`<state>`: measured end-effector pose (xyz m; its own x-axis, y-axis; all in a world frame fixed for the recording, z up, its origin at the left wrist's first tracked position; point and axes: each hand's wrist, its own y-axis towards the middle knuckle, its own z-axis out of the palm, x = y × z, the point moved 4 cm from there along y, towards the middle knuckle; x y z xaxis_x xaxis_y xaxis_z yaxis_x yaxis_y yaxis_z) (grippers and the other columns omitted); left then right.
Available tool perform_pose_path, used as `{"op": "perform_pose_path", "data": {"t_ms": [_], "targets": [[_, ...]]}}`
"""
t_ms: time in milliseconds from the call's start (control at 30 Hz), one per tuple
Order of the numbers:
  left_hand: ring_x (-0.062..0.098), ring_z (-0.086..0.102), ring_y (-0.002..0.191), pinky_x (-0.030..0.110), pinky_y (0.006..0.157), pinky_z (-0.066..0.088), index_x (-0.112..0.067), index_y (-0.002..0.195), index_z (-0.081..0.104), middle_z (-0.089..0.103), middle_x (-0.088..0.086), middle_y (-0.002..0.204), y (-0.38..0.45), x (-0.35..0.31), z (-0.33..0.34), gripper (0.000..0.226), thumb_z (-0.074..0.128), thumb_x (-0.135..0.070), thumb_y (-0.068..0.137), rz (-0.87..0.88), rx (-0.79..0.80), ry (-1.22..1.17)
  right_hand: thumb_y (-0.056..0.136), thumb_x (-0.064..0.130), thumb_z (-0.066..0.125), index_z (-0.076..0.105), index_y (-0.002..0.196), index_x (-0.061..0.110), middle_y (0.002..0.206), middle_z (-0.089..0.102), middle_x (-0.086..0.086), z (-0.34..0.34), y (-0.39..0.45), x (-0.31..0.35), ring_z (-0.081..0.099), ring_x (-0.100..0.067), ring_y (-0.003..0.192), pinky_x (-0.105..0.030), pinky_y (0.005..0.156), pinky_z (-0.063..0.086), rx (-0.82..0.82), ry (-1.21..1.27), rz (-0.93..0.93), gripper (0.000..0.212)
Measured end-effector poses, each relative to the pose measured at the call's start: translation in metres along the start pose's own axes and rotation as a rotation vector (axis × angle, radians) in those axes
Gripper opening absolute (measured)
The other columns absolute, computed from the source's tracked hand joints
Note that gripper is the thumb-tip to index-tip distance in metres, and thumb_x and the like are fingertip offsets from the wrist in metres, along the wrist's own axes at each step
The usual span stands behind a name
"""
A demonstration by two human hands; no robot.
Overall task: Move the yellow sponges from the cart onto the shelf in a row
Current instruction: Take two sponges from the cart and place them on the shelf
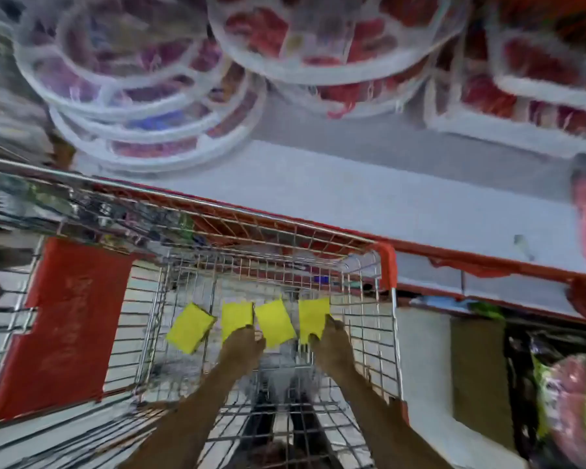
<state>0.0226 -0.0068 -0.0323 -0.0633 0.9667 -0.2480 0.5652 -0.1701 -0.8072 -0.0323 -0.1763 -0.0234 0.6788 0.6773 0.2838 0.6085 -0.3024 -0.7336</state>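
Note:
Several yellow sponges lie in a row on the floor of the wire cart (386, 333). The leftmost sponge (190, 328) lies free, tilted. My left hand (242, 346) reaches down and closes on the near edge of the second sponge (236, 316). A third sponge (274, 321) lies loose between my hands. My right hand (332, 348) grips the near edge of the rightmost sponge (313, 314). The grey shelf (369, 194) with a red front edge runs beyond the cart. The frame is blurred.
Stacks of round white-rimmed trays (142, 96) with red contents stand at the back of the shelf, more packs (538, 79) on the right. A red flap (65, 326) hangs on the cart's left. A lower shelf holds green and pink packs (569, 401) at the right.

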Motion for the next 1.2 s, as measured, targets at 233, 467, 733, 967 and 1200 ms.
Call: {"op": "perform_pose_path", "data": {"t_ms": [233, 467, 733, 967, 1200], "targets": [[0.031, 0.062, 0.113, 0.039, 0.089, 0.052, 0.001, 0.127, 0.048, 0.062, 0.018, 0.125, 0.04, -0.012, 0.034, 0.054, 0.035, -0.043, 0.099, -0.127, -0.029, 0.03, 0.098, 0.033, 0.044, -0.002, 0.15, -0.001, 0.154, 0.022, -0.021, 0.037, 0.022, -0.021, 0.041, -0.038, 0.133, -0.043, 0.105, 0.045, -0.061, 0.081, 0.127, 0.077], [0.036, 0.06, 0.115, 0.043, 0.09, 0.053, 0.004, 0.137, 0.028, 0.049, 0.023, 0.136, 0.057, -0.021, 0.045, 0.066, 0.054, -0.037, 0.093, -0.253, -0.182, -0.269, 0.096, 0.026, 0.048, 0.033, 0.141, 0.001, 0.144, 0.031, -0.019, 0.037, 0.035, -0.017, 0.047, -0.032, 0.127, -0.037, 0.103, 0.047, -0.172, 0.019, 0.128, 0.054], [0.036, 0.064, 0.099, 0.036, 0.071, 0.046, -0.01, 0.097, 0.036, 0.066, 0.025, 0.109, 0.046, -0.008, 0.026, 0.043, 0.074, -0.021, 0.08, -0.228, -0.253, -0.637, 0.09, 0.019, 0.061, 0.055, 0.111, -0.004, 0.091, 0.064, -0.009, 0.017, 0.039, -0.017, 0.068, -0.03, 0.092, -0.023, 0.062, 0.038, -0.198, 0.256, 0.167, 0.032], [0.033, 0.062, 0.088, 0.046, 0.079, 0.053, -0.003, 0.119, 0.042, 0.064, 0.022, 0.096, -0.015, -0.02, -0.03, 0.057, 0.078, -0.018, 0.077, -0.053, -0.262, -0.705, 0.086, 0.019, 0.068, 0.053, 0.127, 0.003, 0.098, 0.074, -0.014, -0.04, -0.022, 0.005, 0.069, -0.029, 0.089, -0.022, 0.066, 0.042, -0.299, 0.476, -0.004, 0.047], [0.013, 0.065, 0.086, 0.027, 0.08, 0.052, -0.013, 0.112, 0.068, 0.072, 0.006, 0.109, -0.097, -0.051, -0.127, 0.033, 0.073, -0.027, 0.082, 0.302, -0.303, -0.73, 0.079, 0.02, 0.076, 0.068, 0.11, 0.009, 0.08, 0.069, 0.006, -0.141, -0.09, 0.03, 0.065, -0.014, 0.078, -0.028, 0.076, 0.054, -0.361, 0.819, -0.168, 0.035]]}}
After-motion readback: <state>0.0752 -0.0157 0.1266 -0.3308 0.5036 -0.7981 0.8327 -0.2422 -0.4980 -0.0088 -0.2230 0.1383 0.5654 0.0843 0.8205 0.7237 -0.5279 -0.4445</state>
